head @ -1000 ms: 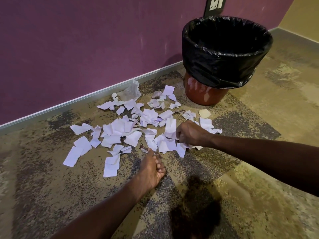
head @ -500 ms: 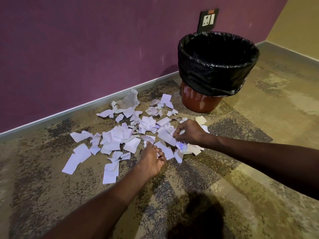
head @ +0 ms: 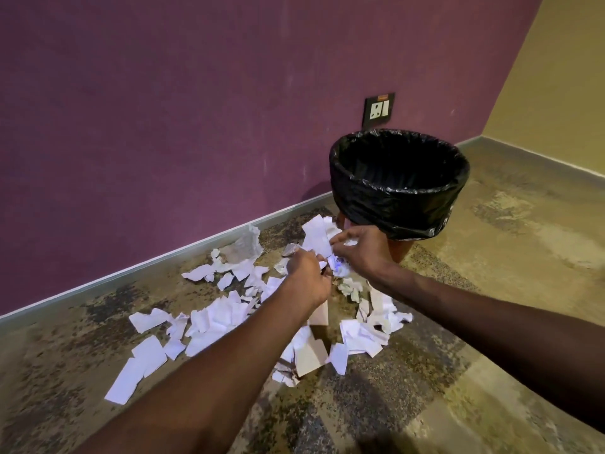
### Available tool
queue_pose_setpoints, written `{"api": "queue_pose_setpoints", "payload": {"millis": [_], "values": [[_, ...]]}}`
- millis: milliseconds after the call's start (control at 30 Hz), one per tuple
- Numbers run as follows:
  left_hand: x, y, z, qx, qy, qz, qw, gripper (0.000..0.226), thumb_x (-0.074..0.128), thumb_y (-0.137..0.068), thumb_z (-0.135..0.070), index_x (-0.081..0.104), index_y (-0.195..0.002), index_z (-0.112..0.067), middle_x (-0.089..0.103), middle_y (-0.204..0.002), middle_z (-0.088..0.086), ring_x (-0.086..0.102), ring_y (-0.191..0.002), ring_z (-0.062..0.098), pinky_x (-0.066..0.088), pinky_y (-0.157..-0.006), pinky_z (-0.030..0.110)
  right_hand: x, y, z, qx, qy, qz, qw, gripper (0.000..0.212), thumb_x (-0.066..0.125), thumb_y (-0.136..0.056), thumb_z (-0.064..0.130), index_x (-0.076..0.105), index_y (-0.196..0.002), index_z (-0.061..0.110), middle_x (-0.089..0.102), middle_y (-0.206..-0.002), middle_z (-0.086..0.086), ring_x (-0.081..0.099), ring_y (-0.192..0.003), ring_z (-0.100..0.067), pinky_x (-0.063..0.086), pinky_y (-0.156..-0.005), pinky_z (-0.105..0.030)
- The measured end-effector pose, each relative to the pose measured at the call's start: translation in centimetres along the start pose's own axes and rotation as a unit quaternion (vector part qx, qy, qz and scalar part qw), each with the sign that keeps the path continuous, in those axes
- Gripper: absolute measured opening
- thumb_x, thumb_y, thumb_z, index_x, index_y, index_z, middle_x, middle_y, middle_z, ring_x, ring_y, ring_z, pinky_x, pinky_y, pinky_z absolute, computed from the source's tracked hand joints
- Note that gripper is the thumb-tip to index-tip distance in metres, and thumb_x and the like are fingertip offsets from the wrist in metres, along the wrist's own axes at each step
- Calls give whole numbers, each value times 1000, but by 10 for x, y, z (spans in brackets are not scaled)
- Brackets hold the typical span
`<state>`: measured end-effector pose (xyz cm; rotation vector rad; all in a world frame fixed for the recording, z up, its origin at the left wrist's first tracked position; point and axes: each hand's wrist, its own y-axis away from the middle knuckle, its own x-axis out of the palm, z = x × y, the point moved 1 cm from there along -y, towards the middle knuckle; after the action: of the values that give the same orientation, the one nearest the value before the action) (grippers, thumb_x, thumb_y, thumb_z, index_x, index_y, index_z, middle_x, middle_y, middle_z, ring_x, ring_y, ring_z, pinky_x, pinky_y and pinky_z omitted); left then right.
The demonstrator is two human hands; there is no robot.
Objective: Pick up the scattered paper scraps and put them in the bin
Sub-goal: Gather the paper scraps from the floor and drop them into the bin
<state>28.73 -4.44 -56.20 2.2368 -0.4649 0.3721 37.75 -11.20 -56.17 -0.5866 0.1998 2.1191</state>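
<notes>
Several white paper scraps (head: 216, 317) lie scattered on the carpet in front of the purple wall. A round bin (head: 399, 183) with a black liner stands behind them on the right, its orange base partly hidden by my right hand. Both hands are raised above the scraps, just in front of the bin's lower left side. My right hand (head: 360, 252) is closed on a bunch of white scraps (head: 316, 237) that stick out to its upper left. My left hand (head: 307, 276) touches the same bunch from below, fingers curled on paper.
The purple wall with a grey skirting (head: 157, 262) runs behind the scraps. A wall socket (head: 378, 109) sits above the bin. A crumpled clear plastic piece (head: 244, 245) lies by the skirting. Open carpet (head: 491, 290) spreads to the right of the bin.
Both hands have lifted off the floor toward the bin, with a bunch of scraps gathered between them. The view has tilted up, so the bin sits lower in the frame.
</notes>
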Motion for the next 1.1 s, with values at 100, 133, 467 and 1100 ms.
{"api": "queue_pose_setpoints", "payload": {"millis": [100,133,467,1100], "values": [[37,-2,-25,46,-61,27,997,23,36,-99,-11,58,-102,-5,63,-104,12,58,-86,24,46,-71,24,-17,-26,23,-27,-32,-53,998,12,75,-75,7,78,-78,18,75,-75,1,71,-63,-14,61,-64,-34],[49,1,-32,47,-69,39,996,26,38,-98,-11,60,-107,-4,64,-107,14,60,-93,26,47,-76,24,-23,-35,31,-35,-46,-72,996,12,75,-76,6,78,-80,16,75,-77,1,71,-64,-14,61,-65,-34],[197,19,-71,73,-131,144,978,44,28,-105,-34,58,-114,-2,63,-118,15,62,-111,28,49,-98,37,-92,-141,39,80,-164,-237,954,8,66,-75,12,74,-76,11,73,-77,-8,72,-74,-29,62,-68,-44],[210,-18,-62,248,-338,275,865,75,15,-99,-62,35,-148,-8,45,-147,16,48,-131,28,40,-104,41,-114,-146,31,112,-346,-138,921,20,47,-99,16,59,-85,12,56,-69,0,51,-56,-12,46,-48,-26]]}}
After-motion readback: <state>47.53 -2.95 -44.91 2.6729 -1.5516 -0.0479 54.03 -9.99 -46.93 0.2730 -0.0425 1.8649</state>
